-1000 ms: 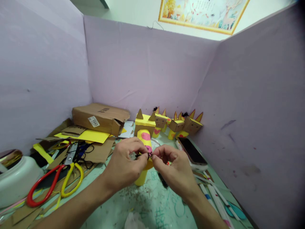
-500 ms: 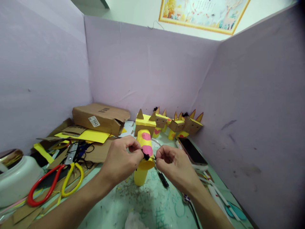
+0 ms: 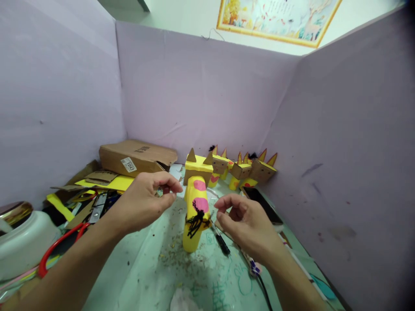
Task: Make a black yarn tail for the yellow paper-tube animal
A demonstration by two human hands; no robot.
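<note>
Hovering hands: the left hand (image 3: 151,196) and the right hand (image 3: 244,216) hung on either side of the toy (image 3: 196,190), apart from it.
Left grip: thumb and forefinger stood slightly parted, the other fingers curled; nothing showed between them.
Right grip: thumb and forefinger were likewise parted, close to the toy's near end, with nothing visibly pinched.
Toy: it stood between the hands, its eared head farther forward than the fingertips.
Yarn (image 3: 196,222): a black bunch lay on the near end, strands hanging down, free of both hands. Whether a knot or glue held it was too small to tell; if little did, a brush from the right fingers could have slid it off.
Strands: they looked loose enough to catch on a fingertip and tangle.
Leg (image 3: 190,242): a yellow tube showed under the near end; a hard downward press there might have buckled it or tipped the toy.
Tool (image 3: 222,245): slim and black, it lay below the right fingers; a dropped hand could have knocked it into the leg.
Cable (image 3: 265,290): it ran just left of the right forearm, which might have snagged it.
Back toys (image 3: 240,172): they stood beyond the right hand, where a careless forward reach could have toppled them.
Scissors (image 3: 97,211): partly hidden by the left forearm, they risked being dragged along by it.
</note>
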